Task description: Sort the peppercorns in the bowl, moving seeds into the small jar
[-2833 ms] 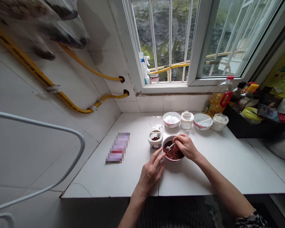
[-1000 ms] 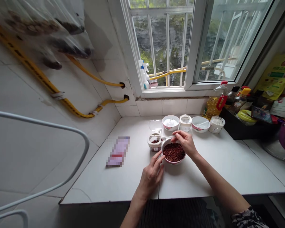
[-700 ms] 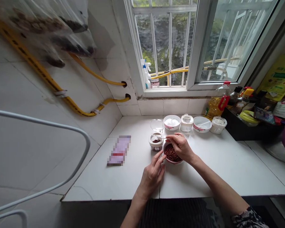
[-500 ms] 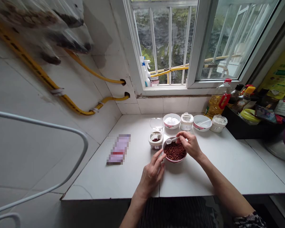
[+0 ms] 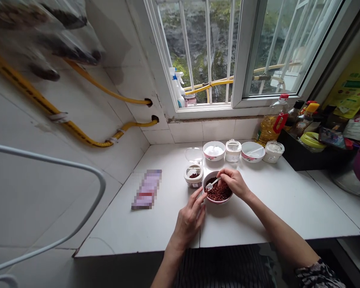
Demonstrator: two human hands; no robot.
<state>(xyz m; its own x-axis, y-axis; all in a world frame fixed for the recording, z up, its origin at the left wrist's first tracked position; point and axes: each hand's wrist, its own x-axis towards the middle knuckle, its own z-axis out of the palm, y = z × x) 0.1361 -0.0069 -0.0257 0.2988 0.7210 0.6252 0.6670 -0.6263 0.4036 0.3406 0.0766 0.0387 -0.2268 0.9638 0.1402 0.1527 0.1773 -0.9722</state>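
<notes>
A bowl of dark red-brown peppercorns sits on the white counter. My left hand steadies its left side, fingertips at the rim. Pinched in my right hand is a small white plastic spoon, its scoop low over the peppercorns near the bowl's left inner wall. Just left of the bowl stands a small clear jar with its lid flipped up and some peppercorns inside.
Behind are a flowered bowl of white powder, a lidded jar, a flowered bowl with a white spoon, and another jar. An oil bottle and a black box stand right. A blurred purple packet lies left.
The spoon has tipped downward and moved lower into the bowl, toward its left side. My left hand stays at the rim. The head view has shifted slightly.
</notes>
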